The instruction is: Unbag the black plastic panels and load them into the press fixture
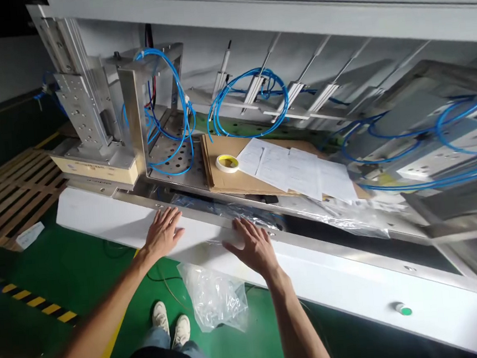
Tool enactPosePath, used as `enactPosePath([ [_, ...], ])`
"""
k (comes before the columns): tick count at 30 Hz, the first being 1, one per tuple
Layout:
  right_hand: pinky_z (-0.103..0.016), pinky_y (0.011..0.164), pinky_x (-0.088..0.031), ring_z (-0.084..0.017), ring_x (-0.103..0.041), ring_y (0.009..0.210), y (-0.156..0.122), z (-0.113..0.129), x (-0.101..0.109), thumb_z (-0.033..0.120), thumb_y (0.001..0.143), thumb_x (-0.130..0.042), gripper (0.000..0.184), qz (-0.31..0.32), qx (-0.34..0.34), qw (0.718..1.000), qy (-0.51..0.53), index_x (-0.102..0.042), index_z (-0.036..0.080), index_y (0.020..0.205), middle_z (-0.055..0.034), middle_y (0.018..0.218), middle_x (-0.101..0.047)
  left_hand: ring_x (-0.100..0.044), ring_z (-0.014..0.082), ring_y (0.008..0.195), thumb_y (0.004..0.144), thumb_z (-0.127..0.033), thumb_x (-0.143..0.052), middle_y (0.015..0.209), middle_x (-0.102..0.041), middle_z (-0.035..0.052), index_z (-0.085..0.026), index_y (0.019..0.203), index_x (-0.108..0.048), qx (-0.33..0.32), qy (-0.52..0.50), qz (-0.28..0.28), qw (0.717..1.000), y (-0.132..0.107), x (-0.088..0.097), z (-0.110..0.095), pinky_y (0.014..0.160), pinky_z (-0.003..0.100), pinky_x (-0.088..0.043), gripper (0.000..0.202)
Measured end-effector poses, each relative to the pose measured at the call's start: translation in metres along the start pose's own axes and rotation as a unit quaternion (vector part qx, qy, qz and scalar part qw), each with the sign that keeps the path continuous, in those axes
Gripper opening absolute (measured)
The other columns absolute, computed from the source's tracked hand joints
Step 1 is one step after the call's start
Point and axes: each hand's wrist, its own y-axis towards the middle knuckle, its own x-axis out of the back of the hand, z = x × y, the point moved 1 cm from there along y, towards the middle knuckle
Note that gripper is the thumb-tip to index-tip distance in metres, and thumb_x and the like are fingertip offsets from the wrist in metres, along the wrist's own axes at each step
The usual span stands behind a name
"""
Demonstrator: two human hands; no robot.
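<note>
My left hand [164, 230] lies flat with fingers spread on the white front panel [100, 216] of a machine, beside its metal rail [208, 215]. My right hand [253, 245] rests open on the same edge, fingers stretched over a sheet of clear plastic film [267, 218] that runs along the rail. Neither hand holds anything. Just beyond the hands, on a brown cardboard sheet [229, 171], sit a roll of yellow tape [227, 163] and some printed papers [291, 169].
Blue air hoses [252, 97] loop over the machine bed; a metal bracket tower [91, 119] stands at left. A crumpled clear bag [215, 298] lies on the green floor by my shoes. A wooden pallet [10, 193] is at left, a green button [405, 310] on the panel right.
</note>
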Motion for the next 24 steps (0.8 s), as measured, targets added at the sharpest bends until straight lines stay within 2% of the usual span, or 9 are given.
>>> enactPosePath([
  [4,-0.06,0.121,-0.038,-0.039,-0.048,0.147,-0.007,-0.013,-0.002,0.069,0.095,-0.061,0.083,0.014,-0.012,1.0,0.014,-0.049,0.017,0.159,-0.0197,0.161,-0.049,-0.046,0.0297,0.154,0.105,-0.041,-0.05,0.164,-0.052,0.0104,-0.018,0.151,-0.056,0.0,-0.008,0.015,1.0,-0.002,0.0,0.002,0.131,0.054,-0.035,0.052],
  [7,-0.062,0.121,-0.036,-0.04,-0.045,0.149,-0.008,-0.017,0.0,0.07,0.094,-0.062,0.084,0.031,-0.021,0.999,0.02,-0.05,0.016,0.158,-0.0202,0.162,-0.048,-0.037,0.032,0.159,0.105,-0.045,-0.048,0.169,-0.045,0.011,-0.017,0.153,-0.054,0.003,-0.006,0.024,1.0,-0.004,-0.001,0.0,0.133,0.057,-0.029,0.056],
  [9,-0.063,0.122,-0.034,-0.041,-0.042,0.151,-0.008,-0.019,0.002,0.07,0.093,-0.064,0.086,0.042,-0.025,0.999,0.02,-0.05,0.016,0.158,-0.0204,0.163,-0.047,-0.032,0.0341,0.161,0.104,-0.049,-0.049,0.171,-0.041,0.0124,-0.016,0.156,-0.051,0.005,-0.001,0.024,1.0,-0.005,-0.004,-0.001,0.134,0.059,-0.025,0.061],
  [13,-0.062,0.123,-0.031,-0.042,-0.034,0.156,-0.008,-0.024,0.004,0.072,0.089,-0.067,0.089,0.041,-0.028,0.999,0.011,-0.049,0.02,0.159,-0.018,0.163,-0.046,-0.03,0.0358,0.162,0.102,-0.053,-0.054,0.171,-0.039,0.0154,-0.015,0.16,-0.044,0.005,-0.012,0.017,1.0,-0.008,-0.009,-0.001,0.135,0.061,-0.018,0.07],
  [17,-0.059,0.122,-0.033,-0.04,-0.04,0.152,-0.008,-0.03,0.006,0.07,0.087,-0.07,0.09,0.055,-0.027,0.998,0.017,-0.048,0.021,0.159,-0.0186,0.162,-0.048,-0.028,0.0378,0.163,0.096,-0.06,-0.062,0.173,-0.034,0.0184,-0.016,0.164,-0.036,0.016,-0.038,-0.001,0.999,-0.01,-0.004,0.001,0.135,0.062,-0.018,0.084],
  [19,-0.059,0.12,-0.034,-0.04,-0.042,0.15,-0.007,-0.032,0.006,0.069,0.086,-0.072,0.095,0.062,-0.024,0.997,0.025,-0.043,0.019,0.162,-0.0209,0.163,-0.045,-0.029,0.0374,0.162,0.096,-0.061,-0.062,0.172,-0.035,0.0192,-0.018,0.165,-0.032,0.027,-0.055,-0.029,0.998,-0.017,0.002,0.003,0.134,0.062,-0.02,0.087],
  [21,-0.06,0.12,-0.034,-0.041,-0.04,0.151,-0.006,-0.034,0.005,0.068,0.086,-0.073,0.098,0.061,-0.022,0.997,0.032,-0.04,0.019,0.164,-0.0223,0.166,-0.04,-0.034,0.0346,0.16,0.099,-0.057,-0.06,0.169,-0.043,0.019,-0.02,0.164,-0.03,0.049,-0.07,-0.086,0.993,-0.035,0.007,0.005,0.134,0.06,-0.025,0.081],
  [24,-0.063,0.117,-0.037,-0.043,-0.037,0.153,-0.004,-0.039,0.006,0.068,0.087,-0.072,0.096,0.052,-0.019,0.997,0.044,-0.04,0.02,0.164,-0.022,0.168,-0.037,-0.045,0.0316,0.154,0.102,-0.05,-0.057,0.16,-0.053,0.0201,-0.02,0.161,-0.032,0.13,-0.078,-0.18,0.972,-0.087,0.006,0.01,0.129,0.055,-0.036,0.07],
])
